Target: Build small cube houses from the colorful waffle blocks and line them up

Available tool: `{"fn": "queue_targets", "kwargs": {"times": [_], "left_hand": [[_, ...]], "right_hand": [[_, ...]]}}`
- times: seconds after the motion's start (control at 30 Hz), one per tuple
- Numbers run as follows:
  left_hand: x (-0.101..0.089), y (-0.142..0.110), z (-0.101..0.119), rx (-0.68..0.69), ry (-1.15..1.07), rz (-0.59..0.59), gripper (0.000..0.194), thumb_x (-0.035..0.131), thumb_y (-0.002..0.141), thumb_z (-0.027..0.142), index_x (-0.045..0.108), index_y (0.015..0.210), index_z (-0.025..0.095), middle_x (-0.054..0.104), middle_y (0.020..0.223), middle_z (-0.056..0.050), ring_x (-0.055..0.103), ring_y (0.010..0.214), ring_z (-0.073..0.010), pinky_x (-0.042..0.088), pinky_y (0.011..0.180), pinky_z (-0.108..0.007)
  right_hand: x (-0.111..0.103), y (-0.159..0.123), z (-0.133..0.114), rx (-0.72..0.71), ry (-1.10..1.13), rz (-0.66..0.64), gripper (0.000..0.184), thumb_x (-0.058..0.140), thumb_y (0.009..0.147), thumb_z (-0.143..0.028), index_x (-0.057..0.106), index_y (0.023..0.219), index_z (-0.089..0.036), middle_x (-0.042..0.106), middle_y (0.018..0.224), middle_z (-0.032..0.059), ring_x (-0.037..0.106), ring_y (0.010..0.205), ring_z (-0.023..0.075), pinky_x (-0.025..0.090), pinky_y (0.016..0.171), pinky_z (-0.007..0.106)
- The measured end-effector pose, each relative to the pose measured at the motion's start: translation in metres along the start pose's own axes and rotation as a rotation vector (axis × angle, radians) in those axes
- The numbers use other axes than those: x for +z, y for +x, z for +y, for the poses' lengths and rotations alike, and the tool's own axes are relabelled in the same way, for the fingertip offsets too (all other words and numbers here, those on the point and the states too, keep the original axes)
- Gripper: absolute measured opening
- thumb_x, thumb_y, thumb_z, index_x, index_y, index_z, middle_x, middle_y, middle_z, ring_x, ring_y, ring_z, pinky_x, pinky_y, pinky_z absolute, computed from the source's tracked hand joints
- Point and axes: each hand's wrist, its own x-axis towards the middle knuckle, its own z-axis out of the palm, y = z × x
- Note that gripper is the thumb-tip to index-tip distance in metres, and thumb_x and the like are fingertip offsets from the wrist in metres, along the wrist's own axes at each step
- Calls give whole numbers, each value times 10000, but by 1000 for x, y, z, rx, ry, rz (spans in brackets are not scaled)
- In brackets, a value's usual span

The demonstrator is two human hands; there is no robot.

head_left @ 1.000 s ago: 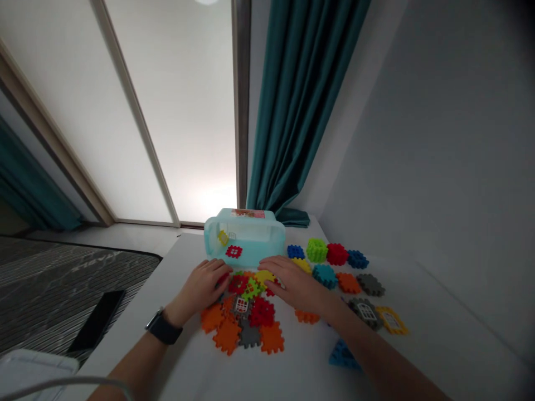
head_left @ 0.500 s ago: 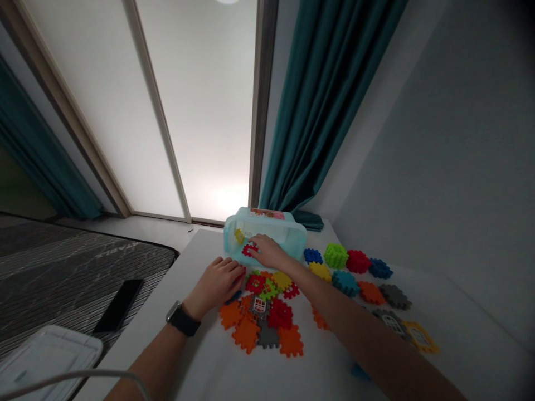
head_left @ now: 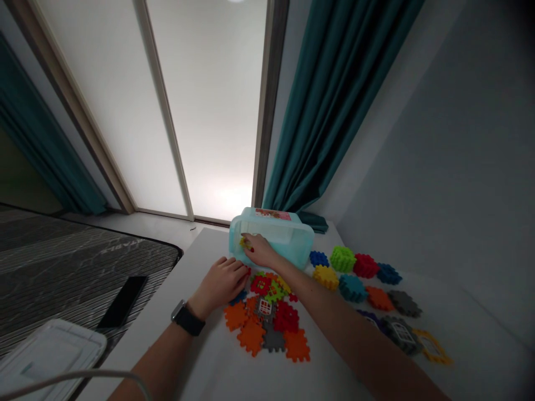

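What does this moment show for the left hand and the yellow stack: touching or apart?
Apart. In the head view, the right forearm passes visibly between the left hand and yellow stack.

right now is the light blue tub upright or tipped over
Tipped onto its side: the tub has its open mouth toward the person, a label on its upper side, and the right hand inside.

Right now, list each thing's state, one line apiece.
Translucent aqua plastic bin: on its side, mouth open
Cyan toothed plastic pieces: stacked
Nearest orange toothed plastic pieces: spread out
Teal fabric curtains: gathered
Bare right hand: inside bin, grip unclear
Bare left hand: partly curled
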Motion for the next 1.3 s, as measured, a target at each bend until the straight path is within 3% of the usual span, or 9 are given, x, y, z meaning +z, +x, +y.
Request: {"fn": "queue_targets", "kwargs": {"times": [0.3, 0.57, 0.77, 0.93, 1.1, 1.3], "left_hand": [[1, 0, 1, 2, -19, -7, 173, 490, 1007, 245, 624, 908, 200, 685, 916, -56, 605, 819, -212, 388, 752, -342], [3, 0, 1, 15, -48, 5, 189, 471, 1014, 243, 635, 930, 203, 688, 919, -54, 612, 818, -208, 404, 750, -342], [3, 0, 2, 11, -58, -2, 189, 477, 1011, 251, 649, 949, 205, 696, 935, -60, 625, 844, -211, 416, 763, -334], [4, 0, 6, 6, -100, -7, 189, 475, 1003, 234, 661, 980, 208, 699, 930, -56, 639, 847, -211, 441, 781, -340], [4, 2, 19, 12, -154, 57, 172, 485, 987, 226, 656, 988, 209, 706, 950, -58, 641, 872, -225, 463, 802, -361], [9, 2, 26, -78, -302, 186, 274, 515, 964, 231, 588, 1227, 207, 663, 1155, -96, 635, 1035, -256, 504, 892, -399]], "right_hand": [[-13, -20, 7, -66, 18, -17, 319, 548, 906, -146, 682, 1190, -198, 713, 1214, 77, 594, 1134, 250, 414, 1024, 379], [-16, -36, 17, -121, -42, -78, 428, 758, 808, -276, 671, 1215, -180, 678, 1260, 124, 566, 1191, 319, 410, 1019, 455], [-26, -55, 13, -184, -78, -126, 362, 731, 796, -169, 657, 1150, -179, 672, 1208, 108, 569, 1146, 281, 433, 994, 403], [-42, -77, 8, -187, -79, -134, 190, 638, 852, -124, 635, 1031, -187, 670, 1081, 96, 572, 1059, 261, 453, 948, 391], [-53, -94, 7, -160, -29, -120, 195, 679, 804, -112, 623, 973, -193, 655, 1025, 80, 574, 1015, 254, 475, 918, 376], [-71, -110, -9, -106, 139, -52, 296, 692, 782, -108, 623, 1047, -221, 637, 1066, 51, 583, 1068, 232, 480, 957, 364]]}}
